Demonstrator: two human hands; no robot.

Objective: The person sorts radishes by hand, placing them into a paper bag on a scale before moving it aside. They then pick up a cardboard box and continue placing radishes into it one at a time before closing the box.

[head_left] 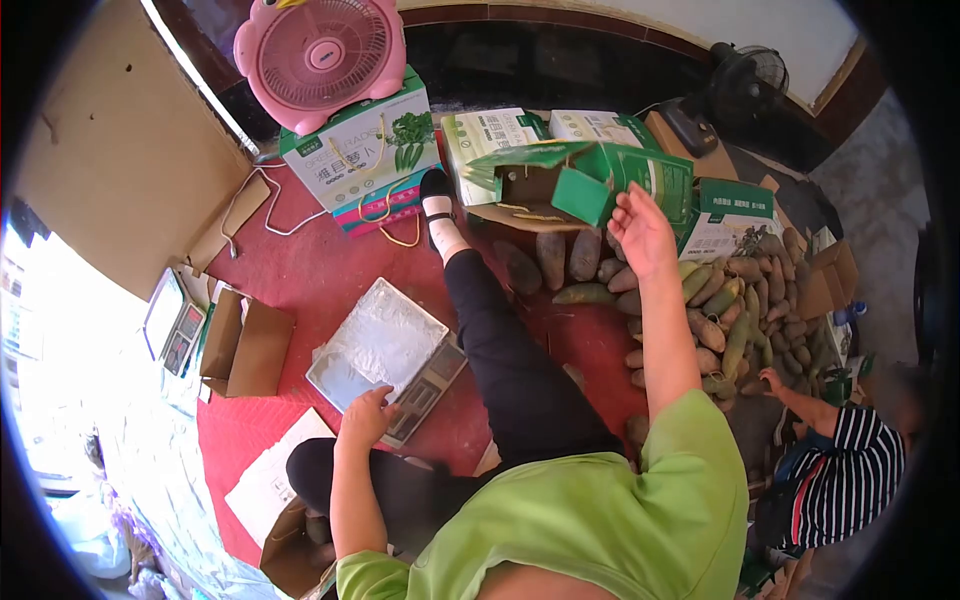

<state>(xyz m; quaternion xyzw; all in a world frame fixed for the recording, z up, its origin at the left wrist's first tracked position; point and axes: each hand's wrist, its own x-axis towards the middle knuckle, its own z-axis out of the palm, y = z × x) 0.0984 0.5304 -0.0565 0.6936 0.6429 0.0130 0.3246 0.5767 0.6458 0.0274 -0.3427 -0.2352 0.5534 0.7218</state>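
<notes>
Pink fan (320,55); green-white boxes (590,180); red floor (330,270); lime-green shirt (590,520); black trousers (510,370); co-worker's navy-white striped top (850,470).

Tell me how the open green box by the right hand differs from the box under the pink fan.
The open green box lies tipped over with flaps splayed; the box under the pink fan sits upright and closed. The first bears nothing; the second carries the fan. The right hand reaches toward the first; the second stands untouched. Both are green-and-white printed cartons.
</notes>
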